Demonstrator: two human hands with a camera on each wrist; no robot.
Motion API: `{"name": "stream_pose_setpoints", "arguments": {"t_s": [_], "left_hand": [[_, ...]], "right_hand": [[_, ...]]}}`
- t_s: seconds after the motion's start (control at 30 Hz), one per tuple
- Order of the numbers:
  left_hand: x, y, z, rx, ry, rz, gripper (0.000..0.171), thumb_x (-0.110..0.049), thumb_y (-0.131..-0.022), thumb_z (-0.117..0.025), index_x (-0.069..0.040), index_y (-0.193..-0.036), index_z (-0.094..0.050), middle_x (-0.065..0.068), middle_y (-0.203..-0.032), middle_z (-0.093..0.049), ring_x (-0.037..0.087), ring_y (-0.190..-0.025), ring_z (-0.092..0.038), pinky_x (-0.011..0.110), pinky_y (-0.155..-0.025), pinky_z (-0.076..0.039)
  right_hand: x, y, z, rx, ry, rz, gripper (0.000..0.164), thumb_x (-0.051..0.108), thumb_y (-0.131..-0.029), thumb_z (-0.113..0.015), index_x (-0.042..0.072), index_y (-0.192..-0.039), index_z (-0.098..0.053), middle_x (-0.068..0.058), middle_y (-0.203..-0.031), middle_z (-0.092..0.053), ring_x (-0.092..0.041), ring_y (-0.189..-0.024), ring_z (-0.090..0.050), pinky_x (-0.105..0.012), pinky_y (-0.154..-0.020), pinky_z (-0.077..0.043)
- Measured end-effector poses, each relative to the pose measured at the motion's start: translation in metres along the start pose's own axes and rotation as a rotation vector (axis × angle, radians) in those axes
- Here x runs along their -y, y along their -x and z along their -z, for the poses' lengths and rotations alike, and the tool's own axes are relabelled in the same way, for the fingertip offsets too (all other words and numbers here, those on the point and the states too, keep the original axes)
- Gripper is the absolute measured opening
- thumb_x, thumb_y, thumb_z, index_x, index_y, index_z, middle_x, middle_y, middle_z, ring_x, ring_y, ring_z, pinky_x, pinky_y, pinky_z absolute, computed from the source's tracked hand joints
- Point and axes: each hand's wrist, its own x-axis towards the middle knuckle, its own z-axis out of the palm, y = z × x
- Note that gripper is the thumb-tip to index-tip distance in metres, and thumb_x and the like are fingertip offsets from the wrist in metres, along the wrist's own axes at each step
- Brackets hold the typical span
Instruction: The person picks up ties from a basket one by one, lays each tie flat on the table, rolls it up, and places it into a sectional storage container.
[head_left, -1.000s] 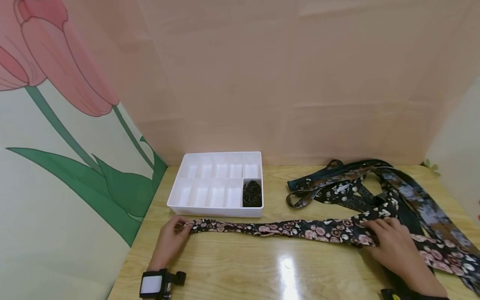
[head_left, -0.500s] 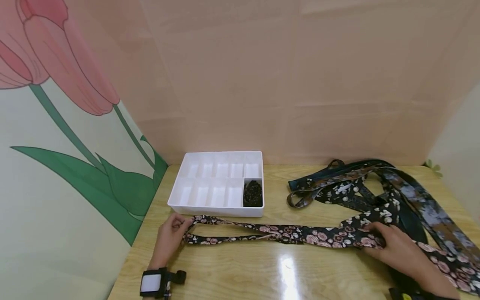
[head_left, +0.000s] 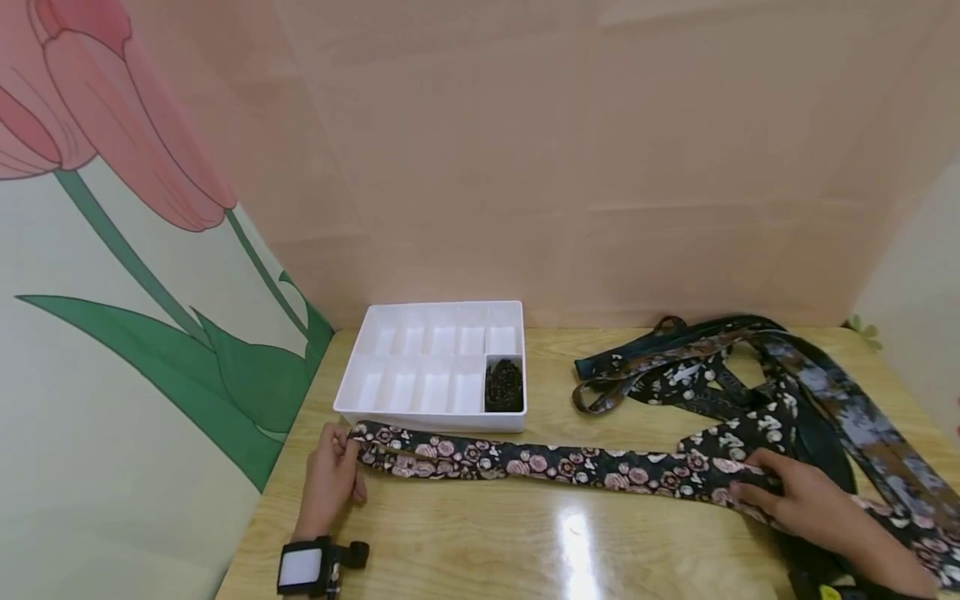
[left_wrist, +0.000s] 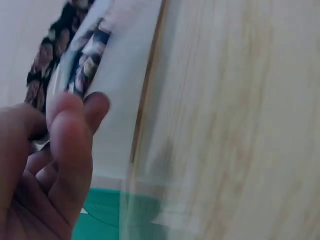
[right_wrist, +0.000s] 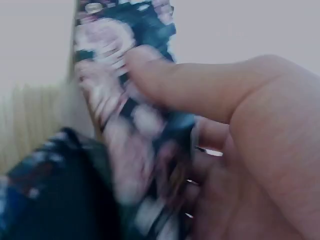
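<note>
Tulips (head_left: 135, 125) decorate the wall at far left. Next, the left hand (head_left: 330, 471), fingers bent, pinches the left end of a floral strip (head_left: 540, 462), which stretches over the counter (head_left: 465, 542), before the white tray (head_left: 431, 423). The right hand (head_left: 813, 500) grips this strip between thumb and fingers, near dark fabric strips (head_left: 840, 400).

A creased peach backdrop (head_left: 570, 167) rises behind the wood-grained table (head_left: 465, 542), whose top carries a bright glare (head_left: 576, 550). On the pale left wall (head_left: 97, 492), large pink tulips (head_left: 135, 133) stand above long green leaves (head_left: 172, 375); a small green sprig (head_left: 867, 332) shows near the table's far right corner.
</note>
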Motion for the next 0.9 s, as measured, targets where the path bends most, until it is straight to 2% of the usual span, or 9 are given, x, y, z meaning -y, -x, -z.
{"name": "stream_pose_setpoints", "arguments": {"t_s": [0.1,0.17,0.3,0.4,0.47,0.57,0.63,0.77,0.9], "left_hand": [[-0.001,-0.001,-0.002,-0.013,0.047,-0.013,0.016,0.002,-0.105,-0.048,-0.006,-0.096,-0.036,0.020,-0.066,-0.067,0.020,-0.044,-0.066,0.039,-0.045,-0.058],[0.000,-0.002,-0.002,-0.018,0.106,-0.019,0.018,0.008,-0.102,-0.048,-0.004,-0.097,-0.037,0.026,-0.089,-0.072,0.019,-0.049,-0.068,0.038,-0.049,-0.060],[0.002,-0.002,-0.001,-0.026,0.167,-0.039,0.017,0.016,-0.096,-0.050,0.001,-0.100,-0.043,0.027,-0.125,-0.060,0.009,-0.079,-0.070,0.027,-0.065,-0.060],[0.002,-0.002,0.000,0.012,0.176,-0.048,0.014,0.015,-0.097,-0.053,0.005,-0.105,-0.047,0.025,-0.124,-0.058,0.007,-0.100,-0.064,0.020,-0.080,-0.056],[0.002,-0.001,0.001,0.053,0.151,-0.036,0.015,0.011,-0.100,-0.054,0.005,-0.113,-0.051,0.022,-0.124,-0.058,0.009,-0.106,-0.064,0.019,-0.087,-0.055],[0.002,0.002,0.003,0.092,0.031,-0.021,0.021,0.000,-0.104,-0.059,-0.003,-0.125,-0.060,0.016,-0.128,-0.063,0.014,-0.109,-0.065,0.026,-0.090,-0.054],[0.003,0.003,0.004,0.102,-0.050,-0.016,0.022,-0.009,-0.105,-0.064,-0.009,-0.127,-0.066,0.011,-0.127,-0.066,0.016,-0.111,-0.064,0.029,-0.092,-0.053],[0.006,0.002,0.002,0.060,-0.086,-0.043,0.016,-0.005,-0.101,-0.070,-0.009,-0.116,-0.073,0.009,-0.119,-0.069,0.016,-0.110,-0.063,0.027,-0.094,-0.052],[0.005,0.000,0.002,-0.062,-0.072,-0.071,0.021,0.010,-0.095,-0.068,-0.004,-0.110,-0.073,0.012,-0.119,-0.068,0.020,-0.114,-0.063,0.020,-0.094,-0.052]], "right_hand": [[0.001,0.002,0.000,-0.062,0.012,-0.022,0.061,0.057,-0.103,-0.062,-0.001,-0.121,-0.060,-0.001,-0.069,-0.057,-0.017,-0.056,-0.050,-0.032,-0.052,-0.035],[0.002,0.002,0.001,-0.102,0.031,-0.036,0.065,0.061,-0.102,-0.061,-0.001,-0.120,-0.062,-0.001,-0.071,-0.060,-0.018,-0.056,-0.052,-0.034,-0.053,-0.037],[0.000,0.001,0.004,-0.179,0.056,0.006,0.058,0.056,-0.102,-0.065,0.001,-0.122,-0.066,-0.013,-0.093,-0.072,-0.026,-0.071,-0.065,-0.043,-0.059,-0.048],[-0.002,0.003,0.005,-0.216,0.038,0.057,0.048,0.044,-0.104,-0.068,0.003,-0.129,-0.068,-0.021,-0.113,-0.073,-0.032,-0.083,-0.068,-0.047,-0.064,-0.052],[-0.003,0.004,0.005,-0.205,0.032,0.059,0.046,0.040,-0.105,-0.068,0.003,-0.132,-0.067,-0.018,-0.105,-0.072,-0.029,-0.077,-0.066,-0.044,-0.061,-0.049],[-0.008,0.003,0.004,-0.150,0.040,0.017,0.057,0.046,-0.104,-0.067,-0.001,-0.136,-0.063,-0.004,-0.084,-0.068,-0.020,-0.061,-0.055,-0.037,-0.057,-0.040],[-0.011,0.001,0.004,-0.118,0.063,-0.003,0.065,0.052,-0.101,-0.068,-0.003,-0.136,-0.063,-0.003,-0.080,-0.068,-0.017,-0.060,-0.055,-0.037,-0.058,-0.040],[-0.010,0.004,0.001,-0.186,0.060,0.030,0.061,0.052,-0.096,-0.075,0.003,-0.132,-0.068,-0.014,-0.102,-0.076,-0.018,-0.072,-0.064,-0.038,-0.060,-0.047],[-0.006,0.015,0.001,-0.270,-0.010,0.073,0.058,0.049,-0.093,-0.080,0.008,-0.133,-0.068,-0.020,-0.119,-0.073,-0.030,-0.091,-0.071,-0.045,-0.066,-0.055]]}}
